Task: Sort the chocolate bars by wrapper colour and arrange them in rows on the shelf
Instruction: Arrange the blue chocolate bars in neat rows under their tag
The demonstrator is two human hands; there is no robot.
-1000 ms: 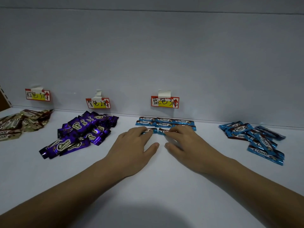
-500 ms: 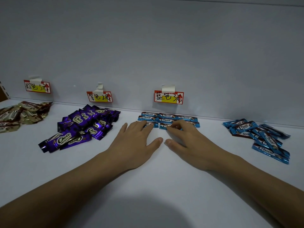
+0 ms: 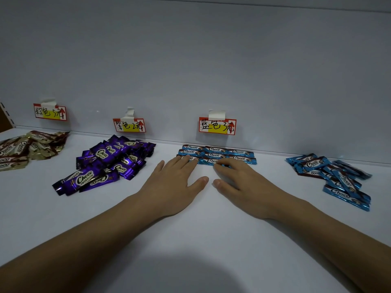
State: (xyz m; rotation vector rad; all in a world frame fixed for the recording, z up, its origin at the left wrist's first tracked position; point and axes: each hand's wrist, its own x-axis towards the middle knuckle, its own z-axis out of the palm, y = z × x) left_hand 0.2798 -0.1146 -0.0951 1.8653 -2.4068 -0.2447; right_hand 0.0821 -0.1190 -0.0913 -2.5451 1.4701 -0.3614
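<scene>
The shelf [image 3: 211, 240] carries four groups: a gold-and-brown pile [image 3: 27, 148] far left, a loose purple pile [image 3: 110, 161], a tidy blue block [image 3: 218, 154] against the back wall under the blue price tag [image 3: 217, 126], and a loose blue pile [image 3: 334, 176] at right. Over the last second both hands have slid forward a little with the front row. The left hand [image 3: 175, 182] lies flat, fingers straight, pressing that row's left end; the right hand [image 3: 239, 180] presses its right part with relaxed fingers, grasping nothing. The front row now sits snug against the rows behind, so this block looks squared; the loose blue pile probably feeds the next row.
</scene>
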